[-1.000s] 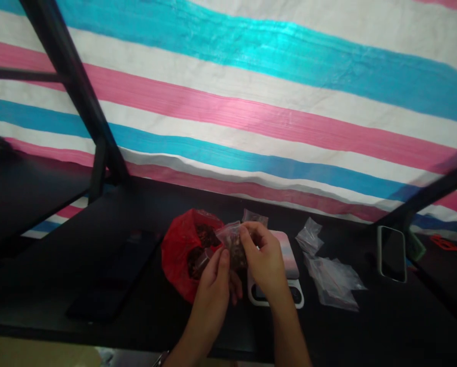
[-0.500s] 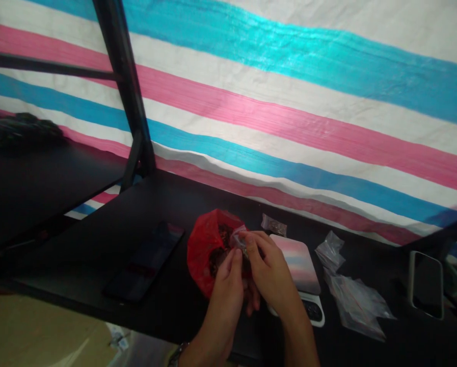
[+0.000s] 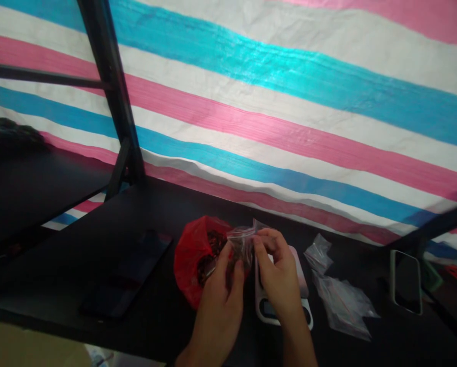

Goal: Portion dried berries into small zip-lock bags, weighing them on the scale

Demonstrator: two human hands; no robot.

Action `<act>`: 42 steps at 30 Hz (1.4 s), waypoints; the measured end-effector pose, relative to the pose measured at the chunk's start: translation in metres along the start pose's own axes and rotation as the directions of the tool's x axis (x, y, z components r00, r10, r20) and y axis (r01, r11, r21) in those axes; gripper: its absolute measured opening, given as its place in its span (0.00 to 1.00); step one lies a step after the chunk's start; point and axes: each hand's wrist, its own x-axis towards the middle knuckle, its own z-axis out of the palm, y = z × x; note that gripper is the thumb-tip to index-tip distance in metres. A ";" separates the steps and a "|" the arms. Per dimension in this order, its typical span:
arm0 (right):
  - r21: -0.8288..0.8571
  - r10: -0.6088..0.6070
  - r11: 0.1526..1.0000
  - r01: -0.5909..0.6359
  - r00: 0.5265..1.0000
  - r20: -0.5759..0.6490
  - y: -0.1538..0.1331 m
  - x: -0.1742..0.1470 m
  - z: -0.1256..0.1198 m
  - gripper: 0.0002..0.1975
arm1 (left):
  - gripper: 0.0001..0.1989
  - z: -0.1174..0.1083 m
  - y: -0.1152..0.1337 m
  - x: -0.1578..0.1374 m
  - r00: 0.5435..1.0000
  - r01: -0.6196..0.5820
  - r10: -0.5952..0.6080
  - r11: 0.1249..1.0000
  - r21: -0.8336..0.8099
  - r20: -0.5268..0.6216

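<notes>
A small clear zip bag (image 3: pixel 242 240), with something dark in its lower part, is between my two hands. My left hand (image 3: pixel 219 293) grips its lower left side with thumb and fingers. My right hand (image 3: pixel 277 267) pinches its upper right edge. Just left of it, a red plastic bag (image 3: pixel 188 257) lies open with small brown pieces inside, partly covered by my left hand. Under my right hand is a white scale (image 3: pixel 265 315), its plate and display partly hidden. Behind the scale, the edge of another small clear bag (image 3: pixel 259 224) shows past my fingers.
Loose clear zip bags (image 3: pixel 345 303) lie right of the scale, with a crumpled one (image 3: pixel 318 253) behind them. A phone (image 3: pixel 406 282) is farther right. On the left lies a dark flat device (image 3: pixel 127 275). A black frame post (image 3: pixel 115 86) stands before a striped sheet (image 3: pixel 251 112).
The zip bag has come up and right from over the red bag, so more of it shows. My hands have moved slightly apart. The whole view has shifted a little.
</notes>
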 end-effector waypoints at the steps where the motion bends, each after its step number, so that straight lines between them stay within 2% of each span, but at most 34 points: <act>1: 0.028 0.009 1.000 -0.009 1.000 0.003 0.000 0.001 -0.002 0.16 | 0.24 -0.002 0.001 0.000 0.998 -0.055 0.054 0.996 0.077 0.009; 3: 0.048 0.019 0.999 -0.020 0.999 0.034 0.000 0.002 -0.008 0.17 | 0.23 -0.004 0.001 0.000 0.992 -0.124 0.118 0.971 0.207 0.040; 6: 0.039 0.023 0.999 -0.025 0.998 0.053 -0.002 0.002 -0.022 0.14 | 0.23 -0.004 0.000 0.000 0.982 -0.184 0.166 0.947 0.264 0.088; 9: 0.067 0.063 0.996 -0.061 0.998 -0.031 -0.003 0.003 -0.046 0.15 | 0.22 -0.001 0.002 -0.001 0.971 -0.215 0.176 0.940 0.264 0.165; 12: 0.090 0.145 0.987 -0.132 0.978 -0.151 0.005 0.006 -0.074 0.18 | 0.22 0.001 0.005 -0.002 0.969 -0.218 0.163 0.921 0.324 0.188; 15: 0.030 0.230 0.973 -0.229 0.949 -0.217 0.025 0.010 -0.097 0.19 | 0.21 -0.001 0.003 -0.002 0.963 -0.259 0.203 0.874 0.410 0.176; 17: -0.052 0.232 0.966 -0.255 0.935 -0.268 0.041 0.013 -0.106 0.20 | 0.19 -0.003 -0.001 -0.001 0.953 -0.301 0.248 0.838 0.455 0.174; 19: -0.147 0.187 0.960 -0.240 0.934 -0.304 0.053 0.015 -0.110 0.20 | 0.18 -0.006 -0.005 0.000 0.940 -0.340 0.291 0.812 0.475 0.177; 22: -0.234 0.120 0.953 -0.192 0.950 -0.290 0.063 0.017 -0.111 0.19 | 0.15 -0.009 -0.008 0.000 0.914 -0.405 0.355 0.784 0.471 0.196; 26: -0.293 0.057 0.942 -0.165 0.937 -0.345 0.068 0.018 -0.115 0.25 | 0.12 -0.011 -0.006 -0.002 0.861 -0.507 0.457 0.728 0.462 0.225; 29: -0.295 0.030 0.943 -0.155 0.922 -0.387 0.069 0.020 -0.121 0.25 | 0.10 -0.010 -0.002 -0.004 0.815 -0.578 0.519 0.688 0.440 0.258; 34: -0.299 -0.001 0.948 -0.108 0.940 -0.342 0.066 0.021 -0.127 0.22 | 0.09 -0.008 0.004 -0.006 0.740 -0.672 0.595 0.632 0.387 0.313; 42: -0.329 -0.005 0.940 -0.087 0.963 -0.268 0.074 0.019 -0.127 0.21 | 0.10 -0.013 0.003 -0.006 0.687 -0.725 0.639 0.571 0.386 0.345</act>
